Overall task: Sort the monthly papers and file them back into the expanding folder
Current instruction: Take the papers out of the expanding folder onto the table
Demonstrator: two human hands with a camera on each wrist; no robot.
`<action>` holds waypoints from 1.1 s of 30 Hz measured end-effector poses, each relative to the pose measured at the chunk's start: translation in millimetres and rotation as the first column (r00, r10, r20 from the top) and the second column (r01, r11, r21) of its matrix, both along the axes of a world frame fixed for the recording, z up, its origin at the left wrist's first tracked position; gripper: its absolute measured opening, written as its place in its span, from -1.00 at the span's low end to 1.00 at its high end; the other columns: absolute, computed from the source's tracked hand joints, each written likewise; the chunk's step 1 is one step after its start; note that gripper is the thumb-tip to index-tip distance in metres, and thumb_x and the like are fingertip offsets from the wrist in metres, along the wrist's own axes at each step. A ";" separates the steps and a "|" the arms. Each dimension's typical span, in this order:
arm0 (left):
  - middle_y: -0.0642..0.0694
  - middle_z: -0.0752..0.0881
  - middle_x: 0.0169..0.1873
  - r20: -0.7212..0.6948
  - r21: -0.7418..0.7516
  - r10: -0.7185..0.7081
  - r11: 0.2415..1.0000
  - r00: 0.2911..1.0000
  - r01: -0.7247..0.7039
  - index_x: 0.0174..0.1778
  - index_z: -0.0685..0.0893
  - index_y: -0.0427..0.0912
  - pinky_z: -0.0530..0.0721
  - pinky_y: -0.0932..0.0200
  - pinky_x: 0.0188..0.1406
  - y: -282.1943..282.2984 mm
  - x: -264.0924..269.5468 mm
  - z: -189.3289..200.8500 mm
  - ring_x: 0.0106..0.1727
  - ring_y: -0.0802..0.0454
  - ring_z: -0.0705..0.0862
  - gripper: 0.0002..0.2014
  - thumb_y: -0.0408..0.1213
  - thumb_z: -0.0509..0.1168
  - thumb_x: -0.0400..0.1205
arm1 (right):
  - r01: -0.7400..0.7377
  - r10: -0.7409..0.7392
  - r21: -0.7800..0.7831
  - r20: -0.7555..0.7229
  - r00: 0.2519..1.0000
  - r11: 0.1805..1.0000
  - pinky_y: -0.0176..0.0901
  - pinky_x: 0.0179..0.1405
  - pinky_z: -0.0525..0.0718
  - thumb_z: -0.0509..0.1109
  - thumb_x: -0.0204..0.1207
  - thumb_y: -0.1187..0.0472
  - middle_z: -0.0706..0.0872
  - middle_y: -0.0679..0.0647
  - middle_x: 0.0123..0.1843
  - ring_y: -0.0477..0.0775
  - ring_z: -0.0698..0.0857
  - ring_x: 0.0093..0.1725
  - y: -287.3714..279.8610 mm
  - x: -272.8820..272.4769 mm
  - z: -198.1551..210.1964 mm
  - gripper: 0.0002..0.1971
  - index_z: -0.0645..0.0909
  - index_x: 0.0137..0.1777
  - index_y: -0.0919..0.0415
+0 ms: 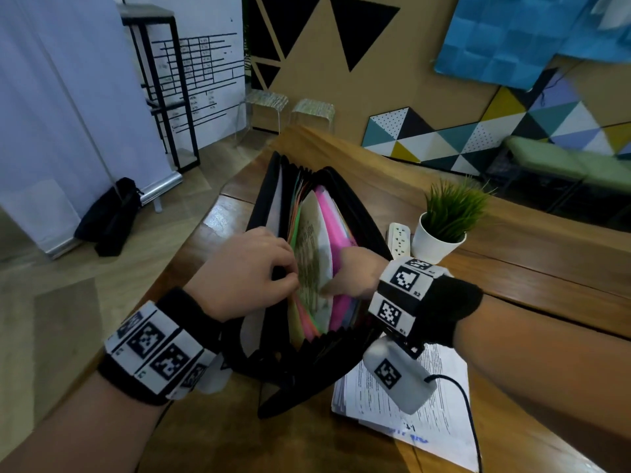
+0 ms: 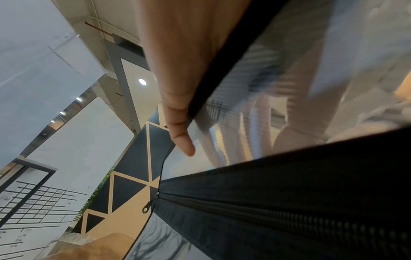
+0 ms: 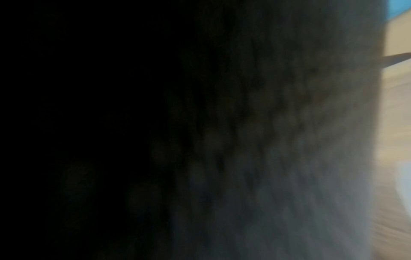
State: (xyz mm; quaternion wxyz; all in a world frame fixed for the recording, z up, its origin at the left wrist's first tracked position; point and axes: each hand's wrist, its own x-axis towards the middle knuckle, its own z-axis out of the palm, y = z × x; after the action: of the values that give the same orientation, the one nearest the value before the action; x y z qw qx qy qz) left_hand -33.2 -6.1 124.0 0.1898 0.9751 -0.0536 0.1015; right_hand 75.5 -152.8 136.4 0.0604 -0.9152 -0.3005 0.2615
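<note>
The black expanding folder (image 1: 362, 213) stands open on the wooden table (image 1: 512, 285), showing pink, green and orange dividers. A printed paper (image 1: 312, 254) sits bowed in a middle pocket. My left hand (image 1: 290, 271) curls over the folder's left-side dividers and holds them back. In the left wrist view its thumb (image 2: 180, 123) lies outside the folder's translucent panel (image 2: 255, 79), with the fingers behind it, above the zipper edge (image 2: 289, 202). My right hand (image 1: 336, 285) reaches into the folder and grips the paper's near edge, its fingers hidden behind the sheet. The right wrist view is dark and blurred.
A stack of printed papers (image 1: 437, 414) lies on the table at the near right, partly under my right wrist. A white pot with a green plant (image 1: 440, 233) and a white power strip (image 1: 399, 238) stand just right of the folder. The table's left edge drops to the floor.
</note>
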 end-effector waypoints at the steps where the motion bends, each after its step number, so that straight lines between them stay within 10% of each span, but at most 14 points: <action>1: 0.17 0.74 -0.24 -0.002 0.010 0.000 1.000 1.000 0.000 -0.32 0.77 -0.01 0.61 0.03 -0.05 -0.9 2.0 -1.0 -0.10 0.11 0.60 -0.59 0.10 0.06 0.46 | 0.017 -0.017 -0.022 0.009 1.000 1.000 -0.22 -0.36 0.44 0.43 0.46 0.13 0.56 0.17 -0.07 0.06 0.48 -0.09 0.2 2.1 -2.9 -0.62 0.61 0.18 0.36; 8: 0.20 0.75 -0.18 -0.053 0.163 0.040 0.986 0.998 -0.031 -0.27 0.76 0.05 0.50 0.00 0.07 -2.8 6.7 5.6 -0.01 0.10 0.58 -0.48 0.19 -0.08 0.43 | 0.093 -0.149 0.240 0.225 0.963 0.966 -0.15 -0.33 0.61 0.33 0.44 0.37 0.65 0.21 -0.23 0.15 0.67 -0.19 -33.3 8.6 31.0 -0.92 0.65 -0.23 0.31; 13: 0.21 0.70 -0.32 -0.004 0.382 0.050 0.923 0.999 -0.044 -0.29 0.76 0.07 -0.15 -0.16 0.51 -7.6 3.9 9.8 0.15 0.17 0.57 -0.54 0.08 -0.07 0.42 | 0.210 -0.377 0.534 0.225 0.898 0.819 -0.03 -0.10 0.55 0.35 0.41 0.38 0.70 0.18 -0.18 0.15 0.62 -0.15 -116.6 42.5 65.9 -0.82 0.63 -0.22 0.06; 16: 0.17 0.67 -0.12 -0.156 0.482 0.049 0.875 0.987 0.033 0.11 0.68 0.13 -0.48 -0.24 0.49 -14.5 5.5 23.2 0.33 0.20 0.49 -0.58 0.00 -0.01 0.50 | 0.339 -0.507 0.639 0.093 0.857 0.691 -0.02 -0.23 0.59 0.37 0.42 0.32 0.75 0.15 -0.23 0.15 0.64 -0.26 -172.7 51.0 56.4 -0.87 0.66 -0.20 0.06; 19: 0.09 0.62 0.16 -0.315 0.561 0.089 0.821 0.945 0.110 0.56 0.27 0.19 -0.28 -0.28 0.56 -20.8 7.9 36.8 0.43 0.07 0.41 -0.49 -0.03 0.04 0.64 | 0.485 -0.605 0.602 -0.005 0.797 0.634 -0.19 -0.44 0.55 0.36 0.54 0.32 0.71 0.15 -0.30 0.09 0.58 -0.39 -213.5 42.7 18.6 -0.85 0.63 -0.24 0.13; 24: -0.03 0.50 0.30 -0.364 0.672 0.145 0.725 0.920 0.152 0.63 -0.20 0.22 -0.13 -0.48 0.53 -21.6 9.4 38.0 0.46 -0.08 0.35 -0.34 -0.14 0.01 0.69 | 0.674 -0.687 0.510 -0.202 0.698 0.535 -0.11 -0.43 0.52 0.43 0.49 0.15 0.72 0.20 -0.29 0.12 0.63 -0.35 -243.9 13.3 -71.3 -0.86 0.62 -0.26 0.17; 27: -0.11 0.35 0.44 -0.368 0.712 0.139 0.678 0.919 0.183 0.60 -0.30 0.28 -0.11 -0.60 0.46 -21.5 7.5 40.8 0.54 -0.17 0.22 -0.25 -0.24 0.06 0.68 | 0.770 -0.753 0.384 -0.234 0.615 0.509 -0.07 -0.32 0.53 0.28 0.58 0.42 0.71 0.25 -0.20 0.12 0.61 -0.28 -260.9 1.3 -131.6 -0.92 0.58 -0.12 0.34; 30: -0.13 -0.02 0.65 -0.398 0.737 0.111 0.630 0.910 0.246 0.59 -0.30 0.33 -0.09 -0.68 0.40 -22.9 4.4 44.8 0.67 -0.24 -0.13 -0.22 -0.27 0.09 0.68 | 0.784 -0.761 0.247 -0.202 0.616 0.569 0.14 0.09 0.61 0.35 0.54 0.33 0.76 0.25 -0.01 0.22 0.68 -0.07 -278.0 0.5 -177.8 -0.94 0.61 -0.03 0.23; 33: -0.08 -0.04 0.66 -0.406 0.713 0.082 0.651 0.910 0.260 0.60 -0.16 0.35 -0.07 -0.68 0.39 -18.0 3.1 44.4 0.67 -0.19 -0.18 -0.25 -0.29 0.11 0.66 | 0.786 -0.777 0.200 -0.138 0.614 0.585 0.00 0.11 0.58 0.36 0.52 0.29 0.75 0.20 0.05 0.20 0.67 0.00 -280.2 1.2 -192.8 -0.81 0.64 0.12 0.19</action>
State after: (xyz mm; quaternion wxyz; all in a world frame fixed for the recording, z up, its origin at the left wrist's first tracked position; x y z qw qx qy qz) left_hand -30.1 -24.2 168.4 -0.2203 0.9598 -0.0993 -0.1427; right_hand 76.7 -433.0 -56.4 0.2848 -0.9346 0.1037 0.1862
